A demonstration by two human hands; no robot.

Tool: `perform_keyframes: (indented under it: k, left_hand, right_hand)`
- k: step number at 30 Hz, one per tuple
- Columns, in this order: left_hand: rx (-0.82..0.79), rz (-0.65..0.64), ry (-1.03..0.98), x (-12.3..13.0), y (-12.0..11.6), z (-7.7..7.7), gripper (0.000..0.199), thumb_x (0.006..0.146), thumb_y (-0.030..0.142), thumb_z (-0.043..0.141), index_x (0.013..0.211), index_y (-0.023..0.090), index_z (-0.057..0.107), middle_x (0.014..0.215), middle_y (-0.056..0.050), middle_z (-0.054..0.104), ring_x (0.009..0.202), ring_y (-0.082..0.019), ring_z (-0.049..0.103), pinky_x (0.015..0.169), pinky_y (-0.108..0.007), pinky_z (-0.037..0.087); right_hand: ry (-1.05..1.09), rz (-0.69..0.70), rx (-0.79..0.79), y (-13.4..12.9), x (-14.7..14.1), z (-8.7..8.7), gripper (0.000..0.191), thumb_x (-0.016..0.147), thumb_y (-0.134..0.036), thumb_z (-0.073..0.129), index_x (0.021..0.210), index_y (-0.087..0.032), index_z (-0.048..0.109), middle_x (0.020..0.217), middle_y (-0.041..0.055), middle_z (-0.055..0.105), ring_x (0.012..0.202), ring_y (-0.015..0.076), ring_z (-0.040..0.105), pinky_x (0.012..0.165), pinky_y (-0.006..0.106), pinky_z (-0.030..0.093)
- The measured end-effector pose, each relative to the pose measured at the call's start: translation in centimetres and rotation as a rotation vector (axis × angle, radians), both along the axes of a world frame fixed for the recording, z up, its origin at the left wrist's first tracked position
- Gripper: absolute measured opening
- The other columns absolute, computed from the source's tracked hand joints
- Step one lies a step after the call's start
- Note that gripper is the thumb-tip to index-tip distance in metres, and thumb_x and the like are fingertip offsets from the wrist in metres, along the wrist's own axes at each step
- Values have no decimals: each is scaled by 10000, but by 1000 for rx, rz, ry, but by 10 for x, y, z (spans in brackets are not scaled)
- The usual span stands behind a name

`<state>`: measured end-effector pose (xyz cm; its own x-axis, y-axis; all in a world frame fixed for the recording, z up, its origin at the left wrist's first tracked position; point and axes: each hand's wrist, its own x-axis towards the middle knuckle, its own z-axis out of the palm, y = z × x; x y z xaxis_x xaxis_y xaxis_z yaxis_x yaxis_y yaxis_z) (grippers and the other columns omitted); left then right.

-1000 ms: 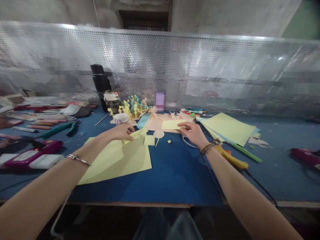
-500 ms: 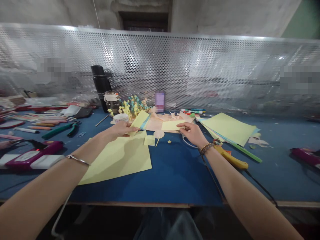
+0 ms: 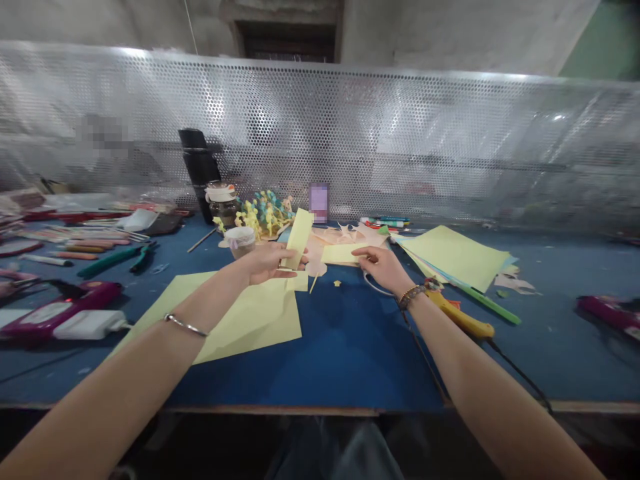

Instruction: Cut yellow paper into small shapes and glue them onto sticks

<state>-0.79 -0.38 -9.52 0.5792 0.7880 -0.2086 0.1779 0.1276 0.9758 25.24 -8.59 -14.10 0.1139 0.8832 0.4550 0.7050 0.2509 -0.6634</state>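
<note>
My left hand (image 3: 273,262) is closed on a strip of yellow paper (image 3: 299,235), which is tilted up above the table. In my right hand (image 3: 383,267) the fingers pinch the right end of a second yellow paper piece (image 3: 340,253), which lies low over peach paper scraps (image 3: 350,233). Below my left wrist is a large yellow sheet (image 3: 250,327). A small yellow paper square (image 3: 301,283) lies at its upper right corner, beside a round pale piece (image 3: 316,268) and a tiny yellow cutout (image 3: 337,284). Scissors (image 3: 375,285) lie partly hidden under my right hand.
Right of my right arm lie a yellow glue gun (image 3: 465,319) with a cord, a green stick (image 3: 493,307) and stacked coloured sheets (image 3: 453,253). A cup (image 3: 240,240), paper flowers (image 3: 265,213), a jar (image 3: 221,205) and pliers (image 3: 143,258) stand or lie left. A power strip (image 3: 60,310) is far left.
My left hand has moved right with its yellow strip, which now stands more upright, closer to my right hand. My right hand has stayed nearly still on its piece.
</note>
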Motion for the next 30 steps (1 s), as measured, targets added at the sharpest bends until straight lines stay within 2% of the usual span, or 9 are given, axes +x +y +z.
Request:
perform_keyframes:
  k: [4,8,10,13,15,18,23,26,30]
  left_hand:
    - [50,-63,52,11,-12,-4,254,698,326,694,902,176,675,1029,-92,663,852,-171,600,669,-273,453]
    - [194,-160,135,9,-20,-7,268,685,336,701,884,164,653,943,-70,646,731,-130,546,576,-241,375]
    - [265,-188,188,8,-24,-6,250,677,337,702,835,154,640,813,-42,625,693,-123,529,557,-232,354]
    - [349,-253,222,9,-30,-4,252,681,331,684,848,152,627,764,-26,620,671,-128,546,541,-230,348]
    - [376,-286,220,11,-34,-3,315,682,333,672,935,154,618,812,-42,653,677,-143,576,540,-237,359]
    - [398,-305,212,13,-38,-3,491,677,349,667,1123,168,572,853,-66,695,680,-170,618,540,-249,378]
    - [456,-307,194,13,-42,-3,641,692,367,669,1279,208,466,854,-61,699,723,-203,654,594,-279,446]
    - [528,-236,44,14,-45,-3,675,676,351,702,1292,256,443,1027,-71,663,836,-213,656,698,-308,501]
    - [636,-115,-148,17,-48,-5,606,655,319,733,1211,270,499,1302,-76,520,922,-205,639,760,-314,531]
  right_hand:
    - [-145,-134,-65,-1,6,-1,362,770,-183,553,1120,-167,644,914,86,662,722,176,617,750,344,498]
    - [-186,-272,86,-6,8,8,434,739,-182,587,1171,-196,613,1037,104,585,658,153,579,771,382,504]
    - [-90,-186,150,-9,4,13,430,742,-182,588,1171,-199,607,1000,86,585,639,135,562,744,357,521]
    - [39,68,171,-15,-8,18,497,748,-188,595,1239,-251,547,1046,63,586,695,127,576,692,313,543]
    - [43,204,161,-18,-18,19,520,747,-182,600,1251,-294,538,1144,57,566,815,143,593,693,296,552]
    - [40,302,136,-21,-25,17,371,744,-179,617,1097,-288,657,1127,45,590,957,170,586,727,283,555]
    - [96,291,101,-23,-26,17,141,725,-227,683,855,-228,737,870,35,684,794,156,641,725,295,548]
    - [130,219,128,-25,-27,19,107,718,-245,699,809,-211,742,790,32,703,732,156,653,710,304,547]
    - [168,84,249,-27,-30,22,110,714,-236,708,813,-206,744,827,33,725,771,166,665,716,299,554]
